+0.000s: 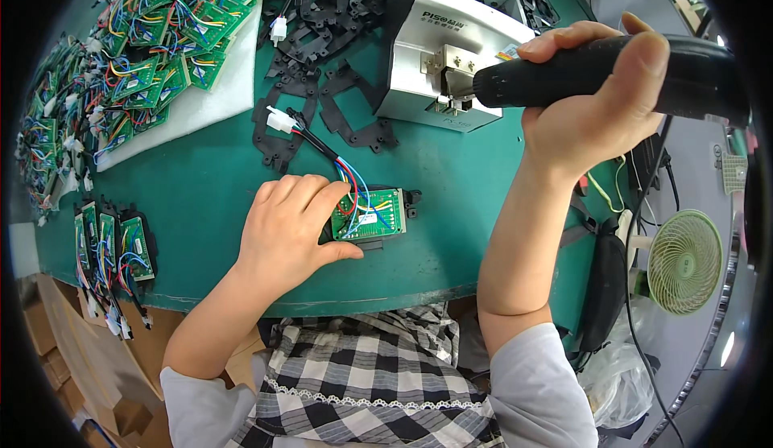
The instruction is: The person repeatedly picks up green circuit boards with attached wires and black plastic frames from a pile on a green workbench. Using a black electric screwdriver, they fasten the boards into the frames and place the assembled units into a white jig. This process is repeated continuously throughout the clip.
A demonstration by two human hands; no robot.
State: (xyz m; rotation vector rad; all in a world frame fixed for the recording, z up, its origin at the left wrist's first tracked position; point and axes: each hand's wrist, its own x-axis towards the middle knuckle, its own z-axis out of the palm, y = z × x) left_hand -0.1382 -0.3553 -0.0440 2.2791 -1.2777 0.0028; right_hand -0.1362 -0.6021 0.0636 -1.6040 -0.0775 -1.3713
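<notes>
My left hand (290, 227) presses down on a small green circuit board (372, 215) that lies on a black plastic bracket on the green table (209, 198). Coloured wires run from the board to a white connector (282, 119). My right hand (592, 102) is raised and grips a black electric screwdriver (612, 78), held sideways. The screwdriver's tip points at the metal outlet of a white screw feeder machine (439, 45).
A heap of green wired boards (153, 45) lies on a white foam sheet at the back left. Loose black brackets (322, 45) lie behind the board. Finished boards (113, 247) line the left front edge. A small green fan (684, 261) stands at the right.
</notes>
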